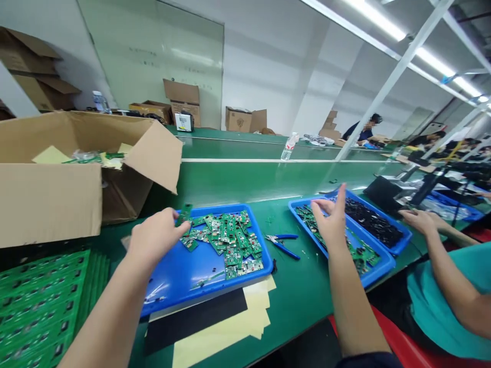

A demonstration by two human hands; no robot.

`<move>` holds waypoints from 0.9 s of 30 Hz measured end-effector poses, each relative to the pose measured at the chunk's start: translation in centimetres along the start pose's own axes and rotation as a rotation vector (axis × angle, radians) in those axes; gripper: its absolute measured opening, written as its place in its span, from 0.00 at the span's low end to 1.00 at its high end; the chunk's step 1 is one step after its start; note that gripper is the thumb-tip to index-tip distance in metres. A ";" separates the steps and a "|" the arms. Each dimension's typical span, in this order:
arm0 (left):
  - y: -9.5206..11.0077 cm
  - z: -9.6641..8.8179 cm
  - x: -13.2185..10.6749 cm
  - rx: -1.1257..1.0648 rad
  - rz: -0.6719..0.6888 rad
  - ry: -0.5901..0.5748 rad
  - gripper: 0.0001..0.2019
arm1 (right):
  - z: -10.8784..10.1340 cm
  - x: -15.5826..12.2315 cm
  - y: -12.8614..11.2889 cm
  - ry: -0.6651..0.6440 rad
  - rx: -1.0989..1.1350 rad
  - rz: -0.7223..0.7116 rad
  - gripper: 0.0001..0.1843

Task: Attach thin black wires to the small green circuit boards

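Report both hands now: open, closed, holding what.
Left hand: closed, holding a green circuit board.
Right hand: open, nothing visibly held.

Between the left hand (pixel 153 240) and the right hand (pixel 332 225), a narrow strip of the green workbench (pixel 303 301) gives a way, but the blue-handled pliers (pixel 282 246) lie there. Behind the blue trays (pixel 172 276), toward the far bench edge, a hand can pass freely. On the left side, the open cardboard box (pixel 57 204) and the stack of green circuit boards (pixel 42 301) stand in the way.

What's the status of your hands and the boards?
Left hand holding green circuit board over blue tray. Right hand above second blue tray. Blue-handled pliers between trays.
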State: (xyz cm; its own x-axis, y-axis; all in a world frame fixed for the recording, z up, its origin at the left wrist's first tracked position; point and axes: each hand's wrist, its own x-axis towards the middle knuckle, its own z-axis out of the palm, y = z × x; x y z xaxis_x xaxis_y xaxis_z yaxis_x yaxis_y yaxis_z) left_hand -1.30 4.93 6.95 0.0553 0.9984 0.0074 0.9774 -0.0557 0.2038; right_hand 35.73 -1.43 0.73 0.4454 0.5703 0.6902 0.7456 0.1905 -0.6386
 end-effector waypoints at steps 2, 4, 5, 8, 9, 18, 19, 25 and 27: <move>1.3 -0.9 -1.5 -0.218 0.151 0.023 0.16 | 2.8 -1.0 -5.6 -0.270 0.278 -0.014 0.49; 2.5 -1.5 -3.1 -0.349 0.260 0.037 0.16 | 5.3 -2.1 -10.8 -0.536 0.467 -0.070 0.53; 2.9 -1.6 -3.8 -0.374 0.297 0.049 0.15 | 6.3 -2.5 -13.0 -0.652 0.530 -0.097 0.54; 3.3 -1.9 -5.1 -0.409 0.342 0.071 0.13 | 8.5 -3.5 -17.2 -0.678 0.587 -0.127 0.51; 3.2 -2.0 -5.2 -0.427 0.345 0.071 0.12 | 8.9 -3.6 -17.8 -0.651 0.588 -0.133 0.49; 1.6 -2.0 -4.2 -0.835 0.393 -0.065 0.12 | 9.7 -3.6 -17.7 -0.647 0.779 -0.126 0.44; 1.4 -2.0 -4.1 -0.868 0.386 -0.089 0.12 | 9.7 -3.4 -17.5 -0.615 0.786 -0.115 0.43; 0.5 -2.6 -3.9 -0.908 0.333 -0.076 0.14 | 9.0 -2.0 -16.3 -0.143 0.652 -0.080 0.13; 0.5 -2.7 -4.0 -0.938 0.324 -0.058 0.13 | 8.7 -1.9 -16.3 -0.189 0.684 -0.093 0.07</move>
State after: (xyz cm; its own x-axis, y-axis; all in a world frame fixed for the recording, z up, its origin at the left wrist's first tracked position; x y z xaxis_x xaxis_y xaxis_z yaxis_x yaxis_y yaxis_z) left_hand -1.54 0.95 9.62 0.3251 0.9326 0.1569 0.3582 -0.2750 0.8922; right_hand 18.42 1.31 6.83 0.2559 0.6441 0.7209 0.2707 0.6681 -0.6930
